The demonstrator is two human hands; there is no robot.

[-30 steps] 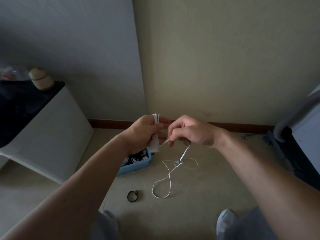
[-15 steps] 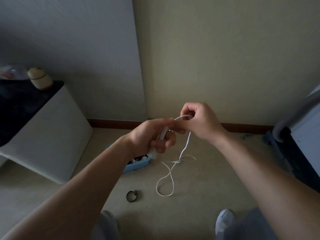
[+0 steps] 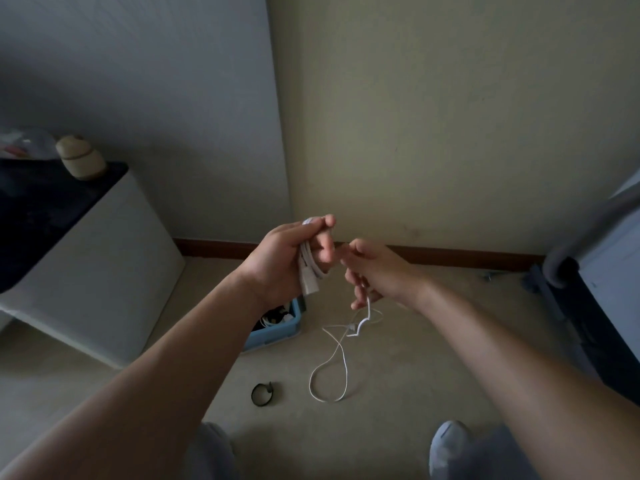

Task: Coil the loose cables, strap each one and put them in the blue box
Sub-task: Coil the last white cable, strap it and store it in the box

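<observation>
Clamping the gathered loops of the white cable (image 3: 309, 268) in the left hand (image 3: 292, 263) so the coil keeps its shape, loosely curling the right hand (image 3: 375, 273) fingers around the slack trailing to the floor, beside the blue box (image 3: 273, 336).

A thin white cable (image 3: 341, 344) is partly coiled: several loops are gathered in a bundle held above the floor, and its loose end trails down to the beige floor, where it crosses itself in a long loop. The blue box (image 3: 277, 332) sits on the floor, with cables inside. A black strap (image 3: 262, 394), curled in a ring, lies nearby.
</observation>
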